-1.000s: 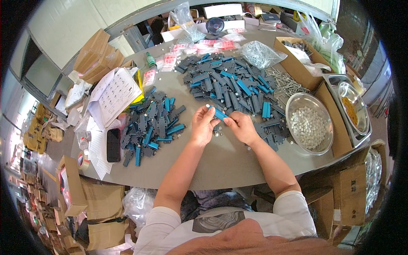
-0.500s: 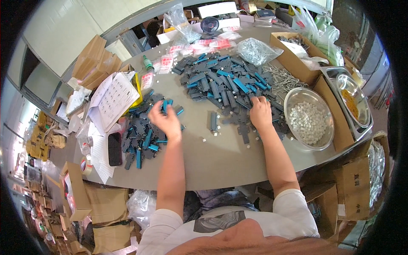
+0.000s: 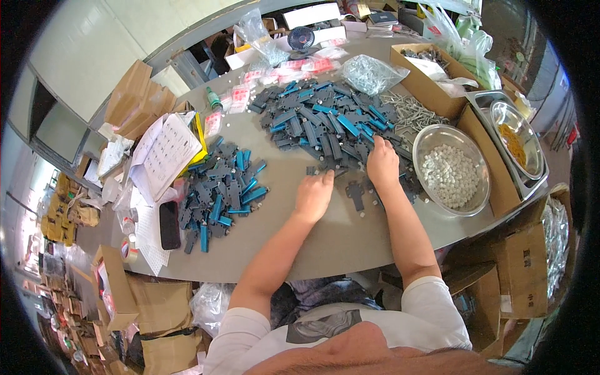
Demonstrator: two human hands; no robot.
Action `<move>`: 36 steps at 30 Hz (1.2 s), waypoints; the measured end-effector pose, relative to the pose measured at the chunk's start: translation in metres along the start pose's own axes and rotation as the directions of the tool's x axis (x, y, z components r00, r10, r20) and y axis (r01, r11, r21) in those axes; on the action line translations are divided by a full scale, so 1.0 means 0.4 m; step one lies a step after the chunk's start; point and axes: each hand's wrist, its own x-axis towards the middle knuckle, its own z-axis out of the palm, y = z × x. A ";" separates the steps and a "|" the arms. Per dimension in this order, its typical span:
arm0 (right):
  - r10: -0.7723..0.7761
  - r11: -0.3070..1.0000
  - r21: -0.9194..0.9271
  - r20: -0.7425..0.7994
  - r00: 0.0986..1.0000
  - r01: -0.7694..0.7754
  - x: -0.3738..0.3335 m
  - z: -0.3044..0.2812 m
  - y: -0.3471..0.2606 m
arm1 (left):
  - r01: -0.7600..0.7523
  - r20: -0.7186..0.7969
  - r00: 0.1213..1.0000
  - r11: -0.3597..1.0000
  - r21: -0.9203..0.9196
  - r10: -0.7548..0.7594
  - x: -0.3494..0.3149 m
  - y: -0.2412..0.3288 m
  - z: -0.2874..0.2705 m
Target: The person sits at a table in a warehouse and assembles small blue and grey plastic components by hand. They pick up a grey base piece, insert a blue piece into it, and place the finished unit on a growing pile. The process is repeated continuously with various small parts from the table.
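My left hand (image 3: 314, 196) is over the middle of the table, its fingers closed on a dark grey plastic part (image 3: 310, 170), mostly hidden by the hand. My right hand (image 3: 382, 165) is at the right front edge of a large pile of dark grey and blue plastic parts (image 3: 312, 122). Its fingers are curled together, and whatever they hold is hidden. A loose flat grey part (image 3: 356, 195) lies between the two hands, nearer the right. To the left is a second pile of similar grey and blue parts (image 3: 219, 187).
A steel bowl of small white pieces (image 3: 420, 134) stands right of my right hand, with loose screws (image 3: 412, 114) behind it. Cardboard boxes (image 3: 431, 84) line the right side. A black phone (image 3: 169, 225) and paper sheets (image 3: 164, 153) lie left. A small fan (image 3: 301, 39) stands far back.
My left hand has moved right, from beside the left pile to the grey part in the middle. My right hand has stayed near the large pile's edge.
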 end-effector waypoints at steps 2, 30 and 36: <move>-0.064 0.994 0.074 -0.153 0.986 0.076 0.000 -0.014 -0.023 | 0.090 -0.181 0.975 0.975 -0.201 -0.128 -0.004 -0.011 -0.009; -0.112 0.447 0.782 0.530 0.840 -0.434 -0.095 0.040 -0.150 | 0.241 0.272 0.857 -0.126 -0.962 -0.439 0.011 -0.044 -0.017; -0.116 0.443 0.765 0.566 0.817 -0.467 -0.095 0.028 -0.161 | 0.195 0.224 0.846 -0.110 -0.975 -0.484 0.007 -0.044 0.020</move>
